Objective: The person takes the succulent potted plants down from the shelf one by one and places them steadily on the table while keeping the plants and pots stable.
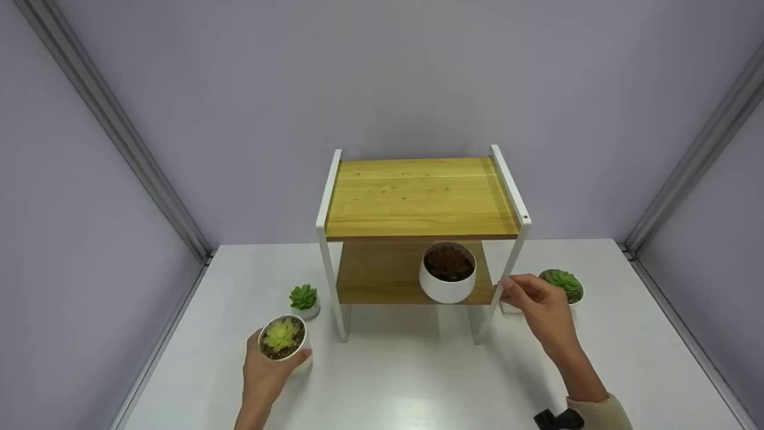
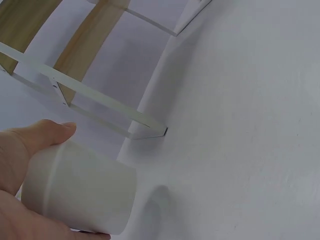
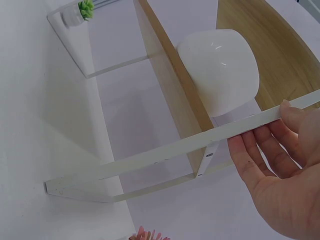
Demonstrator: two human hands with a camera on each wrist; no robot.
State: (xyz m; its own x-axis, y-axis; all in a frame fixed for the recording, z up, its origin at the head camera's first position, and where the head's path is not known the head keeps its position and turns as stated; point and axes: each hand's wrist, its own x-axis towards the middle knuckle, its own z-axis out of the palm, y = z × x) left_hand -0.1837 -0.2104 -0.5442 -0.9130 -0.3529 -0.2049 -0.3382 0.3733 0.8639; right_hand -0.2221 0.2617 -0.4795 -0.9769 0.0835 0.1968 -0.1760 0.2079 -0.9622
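Observation:
My left hand (image 1: 262, 373) grips a white pot (image 2: 85, 187) round its side, with a yellow-green succulent (image 1: 282, 338) in it. In the left wrist view the pot is tipped over on its side relative to the camera, and its shadow falls on the table beyond it. On the other side, my right hand (image 1: 546, 313) pinches the white front upright (image 3: 240, 122) of a two-tier wooden shelf (image 1: 418, 200), thumb on one face and fingers on the other. A rounded white pot (image 1: 446, 291) holding a dark reddish plant stands on the lower board, near its front edge, left of that hand.
A small green succulent (image 1: 303, 297) in a pot stands left of the shelf, just behind the held pot. Another green plant (image 1: 562, 283) sits to the right, partly behind my right hand. Pink leaf tips (image 3: 147, 234) show low in the right wrist view. Walls enclose the white table (image 1: 388, 370).

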